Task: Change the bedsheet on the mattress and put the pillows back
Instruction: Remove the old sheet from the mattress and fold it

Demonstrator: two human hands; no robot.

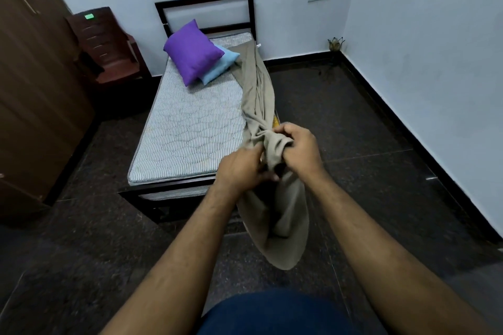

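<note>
While the mattress is lying almost wholly bare, one khaki bedsheet is being gathered at the foot of the bed. Both hands are closing on the bunched cloth: the left hand is curling its fingers round the gather from the near-left side, and the right hand is wrapping it from the right, thumb on top, fingers pressed together in the fabric. Beyond the fingers the sheet is running as a rope along the mattress's right edge toward the headboard; below the fingers a loose tail is hanging toward the floor.

Judgement: the removal step appears to be in hand, the old sheet being drawn off. The far end is lying just beside the pillows, possibly under one; that cannot be told. The next move would call for a steady pull toward the person, or a lift of the pillows first, to avoid dragging them.

Count: one sheet; no fresh sheet in view. Two pillows, one purple pillow resting on one light blue pillow, far beyond the fingertips. One dark plastic chair and one wardrobe, well left of the fingers.
</note>
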